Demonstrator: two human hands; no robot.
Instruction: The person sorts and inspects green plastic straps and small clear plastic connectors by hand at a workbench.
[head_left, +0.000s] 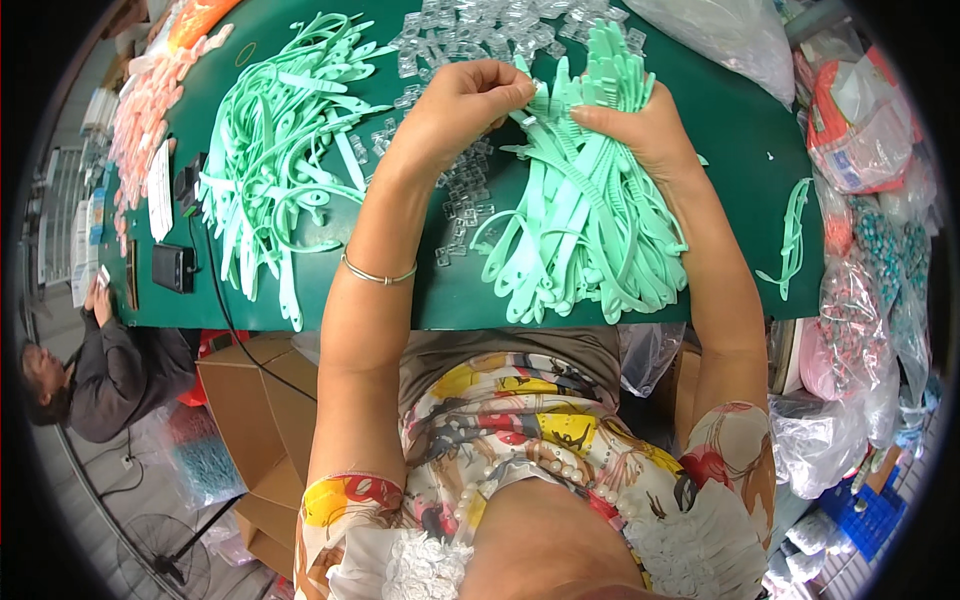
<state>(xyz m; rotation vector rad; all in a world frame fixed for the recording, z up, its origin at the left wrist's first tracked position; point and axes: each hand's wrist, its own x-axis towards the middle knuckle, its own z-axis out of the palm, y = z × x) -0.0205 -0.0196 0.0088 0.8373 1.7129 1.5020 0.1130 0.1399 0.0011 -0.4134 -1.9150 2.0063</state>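
My right hand (645,130) is closed around a thick bundle of mint-green ribbed straps (585,230), thumb across the front. Their ends stick up above the fist, and the long tails hang down to the table's near edge. Just left of the bundle, my left hand (470,105) pinches the tip of one strap between thumb and fingertips. Whether a small clip is also in that pinch is too hard to make out. Transparent plastic clips (465,190) lie scattered under and beyond my left hand. A loose heap of similar green straps (285,150) spreads left of my left forearm.
The dark green table (740,240) carries a single strap (795,240) at right, and pink pieces (150,110) and a black box (173,268) at left. Bagged goods (860,130) crowd the right side. A cardboard box (250,400) and another person (120,385) are at lower left.
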